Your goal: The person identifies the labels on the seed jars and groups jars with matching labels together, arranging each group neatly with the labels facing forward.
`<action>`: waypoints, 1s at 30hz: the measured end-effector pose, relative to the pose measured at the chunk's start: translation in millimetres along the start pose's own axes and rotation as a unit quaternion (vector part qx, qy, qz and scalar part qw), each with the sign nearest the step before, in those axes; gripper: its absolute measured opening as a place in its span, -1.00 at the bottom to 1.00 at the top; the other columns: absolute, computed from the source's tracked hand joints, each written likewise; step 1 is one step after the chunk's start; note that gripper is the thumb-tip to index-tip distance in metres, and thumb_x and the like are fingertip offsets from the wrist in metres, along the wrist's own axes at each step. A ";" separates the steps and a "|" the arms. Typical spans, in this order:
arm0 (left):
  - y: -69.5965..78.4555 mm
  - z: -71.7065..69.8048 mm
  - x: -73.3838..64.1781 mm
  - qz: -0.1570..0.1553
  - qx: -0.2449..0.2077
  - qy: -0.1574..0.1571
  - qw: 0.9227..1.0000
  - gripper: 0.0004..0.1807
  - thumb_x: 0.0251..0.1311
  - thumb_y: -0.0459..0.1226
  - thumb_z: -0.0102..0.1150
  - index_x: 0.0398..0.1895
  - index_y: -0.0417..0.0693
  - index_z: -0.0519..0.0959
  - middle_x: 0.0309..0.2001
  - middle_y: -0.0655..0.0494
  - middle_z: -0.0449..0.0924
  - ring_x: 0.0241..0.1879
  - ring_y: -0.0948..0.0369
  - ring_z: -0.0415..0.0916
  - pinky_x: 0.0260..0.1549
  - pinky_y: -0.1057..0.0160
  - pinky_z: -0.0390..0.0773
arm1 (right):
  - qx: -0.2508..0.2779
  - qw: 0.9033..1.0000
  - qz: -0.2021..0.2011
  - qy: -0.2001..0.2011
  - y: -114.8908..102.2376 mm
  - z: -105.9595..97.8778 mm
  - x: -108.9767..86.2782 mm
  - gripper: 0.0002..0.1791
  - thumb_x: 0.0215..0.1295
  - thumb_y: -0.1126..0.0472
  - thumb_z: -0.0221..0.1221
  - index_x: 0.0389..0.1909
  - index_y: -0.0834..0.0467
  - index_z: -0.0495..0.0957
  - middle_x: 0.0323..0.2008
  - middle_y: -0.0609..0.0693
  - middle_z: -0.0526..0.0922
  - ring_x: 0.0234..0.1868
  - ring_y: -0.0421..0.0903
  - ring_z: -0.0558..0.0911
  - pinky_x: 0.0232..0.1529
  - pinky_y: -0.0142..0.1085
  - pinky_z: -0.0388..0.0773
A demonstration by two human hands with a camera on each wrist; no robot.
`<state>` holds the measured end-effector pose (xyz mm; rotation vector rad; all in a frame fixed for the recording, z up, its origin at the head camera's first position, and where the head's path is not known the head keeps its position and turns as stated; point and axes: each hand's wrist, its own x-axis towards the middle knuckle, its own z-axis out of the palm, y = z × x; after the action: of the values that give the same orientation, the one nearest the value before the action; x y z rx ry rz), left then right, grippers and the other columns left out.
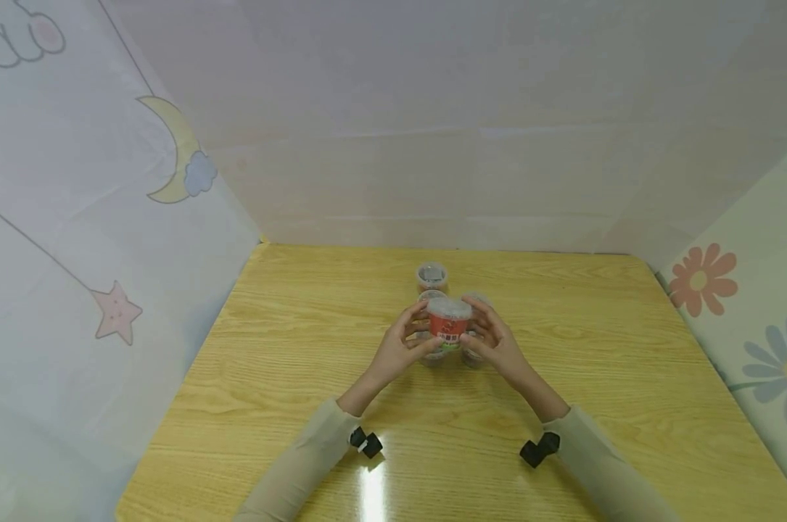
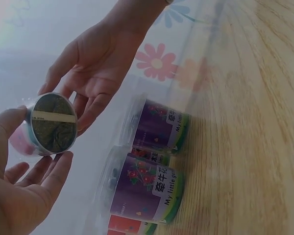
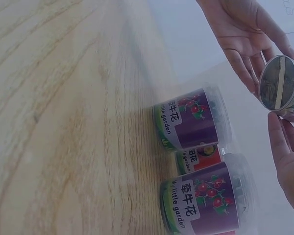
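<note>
A small red-labelled plastic cup (image 1: pixel 450 324) with a clear lid is held up between both hands, above other cups. My left hand (image 1: pixel 394 351) grips it from the left, thumb in front and fingers curled behind. On the opposite side, my right hand (image 1: pixel 503 353) holds it the same way. From below, the left wrist view shows the cup's round dark base (image 2: pixel 51 134) with a pale strip across it. Beneath the hands stand two purple cups, one (image 3: pixel 186 120) beside the other (image 3: pixel 208 198), both upright and marked "My little garden". The hands partly hide them in the head view.
More lidded cups stand behind the purple pair, among them a far one (image 1: pixel 431 275) and a red one (image 3: pixel 201 157) seen through the gap. The wooden table (image 1: pixel 302 312) meets a pale cloth wall (image 1: pixel 393 174) at its back edge.
</note>
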<state>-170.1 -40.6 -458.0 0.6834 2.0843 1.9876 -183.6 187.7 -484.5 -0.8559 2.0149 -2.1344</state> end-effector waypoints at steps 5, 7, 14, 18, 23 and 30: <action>2.4 1.5 -0.7 -0.002 -0.001 0.011 1.000 -0.30 0.25 -0.32 0.12 0.41 -0.09 0.06 0.25 -0.14 0.25 0.18 -0.03 0.34 0.06 0.14 0.51 | -0.012 1.000 0.004 0.012 0.2 0.1 -0.1 -0.31 0.29 0.42 0.07 0.39 0.26 0.01 0.11 -0.03 0.44 0.06 -0.15 0.47 -0.01 -0.38 0.53; 4.0 1.7 -0.6 -0.001 -0.001 0.014 1.000 -0.33 0.27 -0.32 0.09 0.40 -0.11 0.08 0.23 -0.17 0.27 0.17 -0.07 0.34 0.05 0.12 0.51 | -0.012 1.000 0.005 0.014 0.6 -0.1 -0.1 -0.31 0.28 0.43 0.08 0.39 0.25 0.02 0.12 -0.04 0.43 0.06 -0.15 0.47 -0.01 -0.38 0.54; 7.6 1.0 -0.1 -0.011 0.014 0.021 1.000 -0.41 0.32 -0.32 0.01 0.38 -0.17 0.11 0.21 -0.23 0.31 0.16 -0.12 0.34 0.05 0.07 0.51 | -0.015 1.000 0.006 0.014 1.4 -0.6 -0.1 -0.29 0.28 0.40 0.10 0.39 0.27 0.01 0.10 -0.07 0.45 0.04 -0.17 0.49 -0.04 -0.39 0.56; 5.5 0.0 1.5 -0.010 0.022 0.017 1.000 -0.41 0.31 -0.30 0.03 0.37 -0.15 0.13 0.21 -0.21 0.32 0.15 -0.12 0.37 0.01 0.12 0.54 | -0.029 0.999 0.012 0.017 0.9 -1.8 -0.5 -0.30 0.30 0.38 0.08 0.40 0.26 0.01 0.12 -0.10 0.45 0.05 -0.19 0.49 -0.02 -0.41 0.54; 4.4 -1.2 3.7 0.000 0.036 0.023 0.999 -0.40 0.28 -0.29 0.08 0.36 -0.15 0.17 0.18 -0.18 0.36 0.12 -0.08 0.41 -0.05 0.16 0.58 | -0.044 0.999 0.012 0.025 -2.0 -2.4 1.5 -0.36 0.34 0.37 0.04 0.40 0.24 0.05 0.17 -0.09 0.41 0.09 -0.21 0.46 0.00 -0.41 0.54; 9.2 -1.8 9.2 0.009 0.033 0.030 0.999 -0.40 0.27 -0.32 0.08 0.35 -0.18 0.17 0.17 -0.20 0.37 0.10 -0.09 0.43 -0.05 0.12 0.58 | -0.062 0.997 0.015 0.039 -1.9 -6.3 8.4 -0.38 0.32 0.36 0.06 0.38 0.23 0.11 0.17 -0.08 0.38 0.09 -0.24 0.46 0.00 -0.43 0.53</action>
<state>-177.1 -38.1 -447.2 0.6661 2.1953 1.9795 -192.9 190.0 -479.8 -0.7626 2.2044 -2.0752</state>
